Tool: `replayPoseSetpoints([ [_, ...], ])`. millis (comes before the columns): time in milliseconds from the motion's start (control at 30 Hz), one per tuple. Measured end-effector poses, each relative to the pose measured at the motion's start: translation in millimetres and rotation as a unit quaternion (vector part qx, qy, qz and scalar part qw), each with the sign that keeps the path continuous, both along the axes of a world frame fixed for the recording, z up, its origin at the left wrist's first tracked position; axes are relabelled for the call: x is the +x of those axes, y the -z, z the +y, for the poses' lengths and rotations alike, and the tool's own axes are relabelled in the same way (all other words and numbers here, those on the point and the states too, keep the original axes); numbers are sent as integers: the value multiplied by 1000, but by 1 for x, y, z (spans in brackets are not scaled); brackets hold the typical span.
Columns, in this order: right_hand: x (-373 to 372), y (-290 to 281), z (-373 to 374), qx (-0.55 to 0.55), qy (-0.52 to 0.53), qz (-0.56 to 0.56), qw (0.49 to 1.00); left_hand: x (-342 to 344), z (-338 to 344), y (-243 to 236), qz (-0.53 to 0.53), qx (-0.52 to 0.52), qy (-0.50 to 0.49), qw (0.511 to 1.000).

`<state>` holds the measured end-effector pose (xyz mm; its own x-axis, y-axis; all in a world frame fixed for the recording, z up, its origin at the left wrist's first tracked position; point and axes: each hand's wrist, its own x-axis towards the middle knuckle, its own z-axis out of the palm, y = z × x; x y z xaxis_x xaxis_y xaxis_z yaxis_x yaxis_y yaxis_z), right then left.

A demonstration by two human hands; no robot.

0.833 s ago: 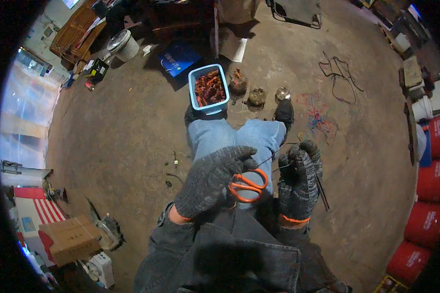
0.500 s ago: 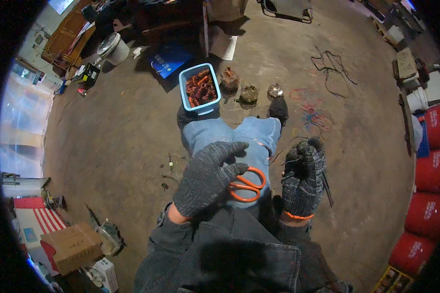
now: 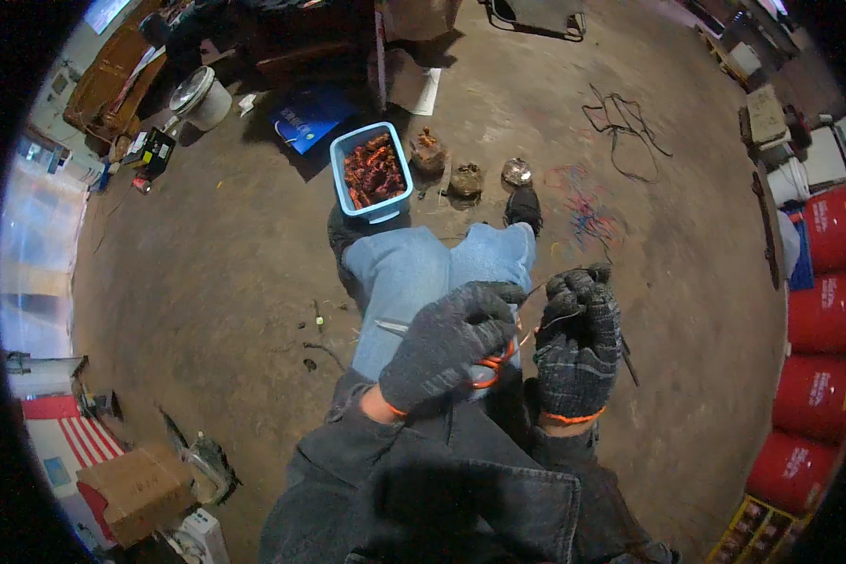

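Observation:
My left hand [image 3: 446,346], in a dark grey knit glove, is closed around a pair of scissors [image 3: 487,372]. Their orange handles show below its fingers, and a silver blade tip sticks out toward the left. Close by, my right hand [image 3: 578,348], gloved alike with an orange cuff edge, has its fingers curled around a thin dark cable [image 3: 629,362]. One cable end juts out on the right of that hand. A thin strand spans the gap to my left fingertips; whether they pinch it is unclear. Both hands are above my lap, over my jeans [image 3: 397,268].
A light blue tub [image 3: 336,162] of copper-coloured scrap stands beyond my knees. Right of it sit several small bundles [image 3: 466,180]. Coloured wire scraps [image 3: 587,218] and a tangled black cord [image 3: 620,132] lie on the floor. Red sacks [image 3: 822,315] line the right side.
My left hand has moved right, closer to my right hand, and its fingers have closed over the scissors. The blade now shows on its left. The whole view has shifted slightly.

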<state>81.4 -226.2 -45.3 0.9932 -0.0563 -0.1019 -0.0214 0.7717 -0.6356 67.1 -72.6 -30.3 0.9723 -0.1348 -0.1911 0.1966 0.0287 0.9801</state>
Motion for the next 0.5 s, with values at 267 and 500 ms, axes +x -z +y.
replayPoseSetpoints([
  [267, -5, -13, 1, -107, 33, -42, 993, -16, 32, -17, -22, 64, -108, 992],
  [500, -5, -30, 29, -460, 150, -179, 856, -35, 55, -26, -157, 266, -157, 938],
])
